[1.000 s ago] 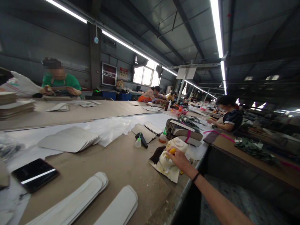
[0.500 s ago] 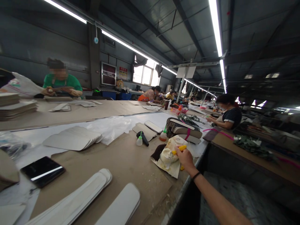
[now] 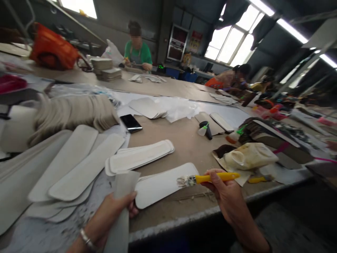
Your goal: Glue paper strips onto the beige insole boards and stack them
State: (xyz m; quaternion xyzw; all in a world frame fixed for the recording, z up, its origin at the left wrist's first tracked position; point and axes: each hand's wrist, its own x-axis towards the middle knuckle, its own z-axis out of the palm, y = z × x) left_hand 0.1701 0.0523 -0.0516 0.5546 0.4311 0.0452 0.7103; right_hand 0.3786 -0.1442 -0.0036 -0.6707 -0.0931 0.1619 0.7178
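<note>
My right hand (image 3: 225, 193) is closed around a yellow-handled brush (image 3: 207, 179), bristles pointing left over a white insole-shaped board (image 3: 160, 184) near the table's front edge. My left hand (image 3: 113, 218) grips a grey strip of material (image 3: 121, 207) at the bottom centre, held upright. A glue-caked container (image 3: 250, 156) lies on a paper scrap just right of the brush.
Stacks of white boards (image 3: 139, 160) and long pieces (image 3: 65, 161) cover the left of the table. A black phone (image 3: 131, 123), small bottles (image 3: 204, 129) and a bundled stack of soles (image 3: 273, 140) lie further back. Other people sit at the far side (image 3: 135, 52).
My right hand has drawn the brush back from the glue container toward me and to the left. The view has dropped and swung left, and my left hand with the grey strip has come into sight.
</note>
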